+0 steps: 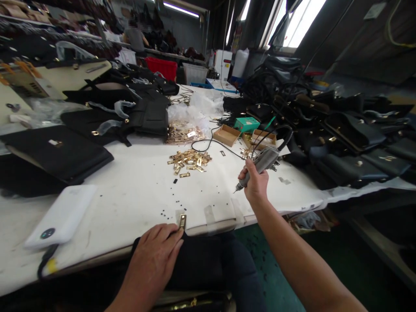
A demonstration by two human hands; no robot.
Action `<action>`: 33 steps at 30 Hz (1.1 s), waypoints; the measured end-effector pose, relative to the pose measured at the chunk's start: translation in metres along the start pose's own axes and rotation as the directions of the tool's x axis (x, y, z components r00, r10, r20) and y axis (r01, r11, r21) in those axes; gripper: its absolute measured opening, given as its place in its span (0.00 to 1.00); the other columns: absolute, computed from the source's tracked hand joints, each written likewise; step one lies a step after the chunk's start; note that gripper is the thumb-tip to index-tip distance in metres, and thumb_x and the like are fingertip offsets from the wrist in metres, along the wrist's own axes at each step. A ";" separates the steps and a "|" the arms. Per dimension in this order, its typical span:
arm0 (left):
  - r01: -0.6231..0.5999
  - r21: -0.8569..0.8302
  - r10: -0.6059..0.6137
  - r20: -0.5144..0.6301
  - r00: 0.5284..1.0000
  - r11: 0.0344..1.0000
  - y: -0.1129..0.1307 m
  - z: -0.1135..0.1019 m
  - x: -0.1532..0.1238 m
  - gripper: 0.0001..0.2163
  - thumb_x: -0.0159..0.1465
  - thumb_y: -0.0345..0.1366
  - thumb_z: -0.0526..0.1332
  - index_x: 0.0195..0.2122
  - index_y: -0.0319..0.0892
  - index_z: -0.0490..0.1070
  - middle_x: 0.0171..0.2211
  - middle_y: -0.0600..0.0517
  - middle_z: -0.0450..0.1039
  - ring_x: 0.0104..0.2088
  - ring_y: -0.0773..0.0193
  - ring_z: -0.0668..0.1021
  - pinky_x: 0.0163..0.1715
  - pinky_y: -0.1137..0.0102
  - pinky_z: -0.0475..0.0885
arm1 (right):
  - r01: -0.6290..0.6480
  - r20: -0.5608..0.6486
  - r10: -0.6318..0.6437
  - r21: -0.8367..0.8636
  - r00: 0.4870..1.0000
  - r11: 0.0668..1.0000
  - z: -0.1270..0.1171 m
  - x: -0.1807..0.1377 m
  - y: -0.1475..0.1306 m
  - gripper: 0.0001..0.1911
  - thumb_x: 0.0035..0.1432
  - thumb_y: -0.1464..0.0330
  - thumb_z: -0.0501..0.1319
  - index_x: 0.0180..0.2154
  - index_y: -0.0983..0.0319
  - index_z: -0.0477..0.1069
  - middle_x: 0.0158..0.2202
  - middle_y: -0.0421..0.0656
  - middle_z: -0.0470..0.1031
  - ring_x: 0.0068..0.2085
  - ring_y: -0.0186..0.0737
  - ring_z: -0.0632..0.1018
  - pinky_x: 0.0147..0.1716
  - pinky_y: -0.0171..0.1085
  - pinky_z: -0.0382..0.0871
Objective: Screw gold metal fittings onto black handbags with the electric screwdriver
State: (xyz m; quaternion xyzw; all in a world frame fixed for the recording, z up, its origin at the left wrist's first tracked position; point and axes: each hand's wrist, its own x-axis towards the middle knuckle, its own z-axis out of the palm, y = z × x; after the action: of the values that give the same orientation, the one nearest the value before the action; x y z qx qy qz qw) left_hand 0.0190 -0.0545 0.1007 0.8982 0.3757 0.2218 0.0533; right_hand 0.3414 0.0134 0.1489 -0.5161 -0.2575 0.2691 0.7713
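My right hand (pixel 255 182) is wrapped round a grey corded electric screwdriver (pixel 263 161), its tip pointing down-left just above the white table (pixel 136 195). My left hand (pixel 156 253) rests at the table's near edge, fingers pressed together on a black bag piece (pixel 201 264) in my lap, fingertips touching a small gold metal plate (pixel 182 221). A heap of loose gold plates (pixel 190 160) lies in the middle of the table. Tiny black screws are scattered between the heap and my hands.
A white power bank (pixel 61 216) lies at the near left. Black bags are piled at left (pixel 58 154) and right (pixel 354 134). Small cardboard boxes (pixel 227 134) and a green box (pixel 247 124) sit behind the tool. Another person works far back.
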 end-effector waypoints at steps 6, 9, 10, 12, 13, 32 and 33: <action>0.140 -0.104 -0.129 0.109 0.986 0.985 0.009 -0.010 0.005 0.10 0.71 0.34 0.58 0.48 0.48 0.78 0.44 0.50 0.80 0.45 0.55 0.76 0.46 0.57 0.70 | -0.237 0.226 0.211 0.094 0.951 0.967 0.041 -0.072 -0.009 0.19 0.52 0.56 0.73 0.28 0.61 0.68 0.20 0.34 0.68 0.18 0.30 0.69 0.18 0.32 0.66; 0.197 -0.130 -0.179 0.143 0.974 0.972 0.011 -0.012 0.004 0.09 0.70 0.36 0.61 0.49 0.48 0.78 0.45 0.51 0.80 0.47 0.55 0.76 0.48 0.56 0.70 | -0.347 0.317 0.316 0.046 0.894 0.937 0.061 -0.108 -0.004 0.20 0.52 0.55 0.72 0.27 0.61 0.68 0.18 0.35 0.68 0.17 0.31 0.68 0.17 0.32 0.64; 0.210 -0.133 -0.189 0.151 0.970 0.969 0.012 -0.012 0.004 0.09 0.70 0.37 0.61 0.49 0.49 0.78 0.45 0.51 0.80 0.47 0.55 0.76 0.48 0.56 0.69 | -0.366 0.336 0.336 0.029 0.880 0.930 0.066 -0.118 -0.001 0.20 0.52 0.55 0.72 0.26 0.61 0.68 0.18 0.35 0.68 0.17 0.31 0.68 0.17 0.32 0.64; 0.227 -0.135 -0.205 0.160 0.966 0.965 0.013 -0.013 0.003 0.08 0.69 0.37 0.63 0.48 0.49 0.78 0.44 0.52 0.80 0.48 0.55 0.76 0.48 0.56 0.69 | -0.384 0.363 0.356 0.003 0.861 0.924 0.075 -0.132 0.003 0.20 0.52 0.55 0.73 0.26 0.62 0.69 0.17 0.36 0.68 0.17 0.31 0.68 0.17 0.32 0.63; 0.233 -0.136 -0.210 0.163 0.964 0.963 0.013 -0.014 0.003 0.08 0.69 0.37 0.63 0.47 0.49 0.78 0.44 0.52 0.80 0.48 0.55 0.76 0.48 0.57 0.69 | -0.385 0.372 0.361 -0.009 0.855 0.923 0.079 -0.137 0.006 0.20 0.52 0.55 0.73 0.26 0.62 0.70 0.17 0.36 0.68 0.17 0.31 0.68 0.17 0.32 0.63; 0.212 -0.125 -0.197 0.117 0.973 0.969 0.011 -0.012 0.004 0.06 0.68 0.35 0.65 0.44 0.49 0.79 0.39 0.52 0.80 0.45 0.57 0.76 0.45 0.58 0.68 | -0.339 0.338 0.340 -0.063 0.878 0.939 0.087 -0.148 0.015 0.21 0.53 0.54 0.71 0.24 0.62 0.69 0.16 0.37 0.68 0.16 0.31 0.67 0.15 0.31 0.61; 0.212 -0.120 -0.198 0.119 0.973 0.970 0.011 -0.012 0.004 0.06 0.68 0.36 0.65 0.44 0.49 0.79 0.39 0.52 0.80 0.45 0.57 0.76 0.44 0.58 0.68 | -0.344 0.329 0.342 -0.054 0.880 0.937 0.086 -0.148 0.015 0.21 0.52 0.54 0.72 0.24 0.62 0.68 0.16 0.37 0.68 0.16 0.30 0.67 0.15 0.31 0.61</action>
State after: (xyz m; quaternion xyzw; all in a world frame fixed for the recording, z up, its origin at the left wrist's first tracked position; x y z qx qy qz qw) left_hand 0.0232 -0.0601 0.1154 0.8596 0.4477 0.1914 0.1552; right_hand 0.1737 -0.0260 0.1456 -0.4981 -0.2878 0.4856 0.6582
